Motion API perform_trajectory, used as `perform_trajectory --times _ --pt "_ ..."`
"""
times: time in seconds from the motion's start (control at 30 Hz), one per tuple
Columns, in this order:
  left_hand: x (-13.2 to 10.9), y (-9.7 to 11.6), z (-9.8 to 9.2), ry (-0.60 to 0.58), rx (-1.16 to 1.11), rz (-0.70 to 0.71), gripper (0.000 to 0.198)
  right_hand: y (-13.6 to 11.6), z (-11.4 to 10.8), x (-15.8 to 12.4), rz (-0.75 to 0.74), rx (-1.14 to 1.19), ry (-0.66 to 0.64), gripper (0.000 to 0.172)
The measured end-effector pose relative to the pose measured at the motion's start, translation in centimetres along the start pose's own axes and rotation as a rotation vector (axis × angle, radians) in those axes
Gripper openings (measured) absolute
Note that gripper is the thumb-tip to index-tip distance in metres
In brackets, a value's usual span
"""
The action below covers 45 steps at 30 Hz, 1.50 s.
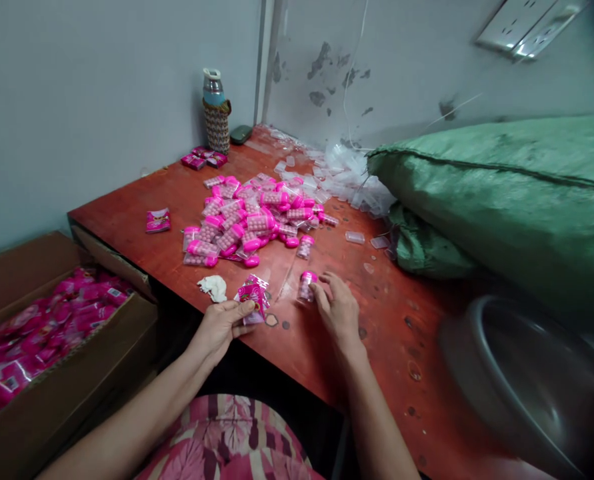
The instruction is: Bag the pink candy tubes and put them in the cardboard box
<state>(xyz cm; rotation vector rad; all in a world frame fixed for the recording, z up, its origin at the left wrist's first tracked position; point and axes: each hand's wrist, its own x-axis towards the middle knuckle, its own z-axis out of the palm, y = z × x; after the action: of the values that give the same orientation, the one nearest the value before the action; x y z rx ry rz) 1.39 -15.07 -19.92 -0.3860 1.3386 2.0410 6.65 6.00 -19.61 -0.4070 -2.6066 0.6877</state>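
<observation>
Glossy pink printed packets (57, 320), heaped at far left in an open brown cardboard box (107, 373); small white label patches on a few, too small to read. Next, on the worn reddish-brown counter (297, 347), a single flat pink packet (157, 221), lettering blurred; then, farther back, a small cluster of dark pink packets (204, 158), also illegible. Nearer, a crumpled white tissue (213, 288); behind, a blue-and-silver flask in a woven sleeve (217, 117). Left hand (229, 317) pinching a pink foil packet (253, 299) between thumb and fingers at the counter's near edge, pale lettering unreadable. Beyond, a pile of clear bottles with bright pink caps (257, 217), full of pale pink beads. To the right, one such pink-capped clear bottle (307, 287), right at the fingertips of the loosely curved right hand (337, 310); cannot tell whether gripped. Farther right, loose clear plastic containers (351, 173), a bulging green woven sack (501, 173) and a round grey basin (487, 373).
</observation>
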Motion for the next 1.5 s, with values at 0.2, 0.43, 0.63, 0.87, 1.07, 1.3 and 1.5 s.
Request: perform_trajectory --times 0.2,0.43,0.63,0.87,1.07,1.3,1.5 --pt "0.3 0.6 0.5 0.083 -0.210 -0.017 0.006 -2.1 0.4 1.1 0.202 -0.391 -0.262 0.043" --pt "0.8 1.0 0.3 0.163 -0.449 -0.051 0.015 -2.7 1.1 -1.4 0.266 0.299 -0.237 0.020" --pt "1.4 0.4 0.9 0.124 -0.523 -0.030 0.014 -7.6 2.2 -6.4 0.471 0.998 -0.439 0.027" --pt "1.0 0.1 2.1 0.062 -0.524 0.004 0.012 -8.5 3.4 -6.7 0.474 1.010 -0.397 0.026" --pt "0.6 0.1 1.8 -0.074 -0.353 0.080 0.021 -8.4 3.7 -6.6 0.477 1.128 -0.477 0.026" --pt "0.2 0.4 1.9 -0.180 -0.155 0.150 0.023 -8.6 3.9 -6.5 0.417 1.008 -0.398 0.026" --pt "0.3 0.2 1.7 -0.210 -0.083 0.083 0.025 -8.3 4.0 -6.7 0.399 0.922 -0.373 0.023"
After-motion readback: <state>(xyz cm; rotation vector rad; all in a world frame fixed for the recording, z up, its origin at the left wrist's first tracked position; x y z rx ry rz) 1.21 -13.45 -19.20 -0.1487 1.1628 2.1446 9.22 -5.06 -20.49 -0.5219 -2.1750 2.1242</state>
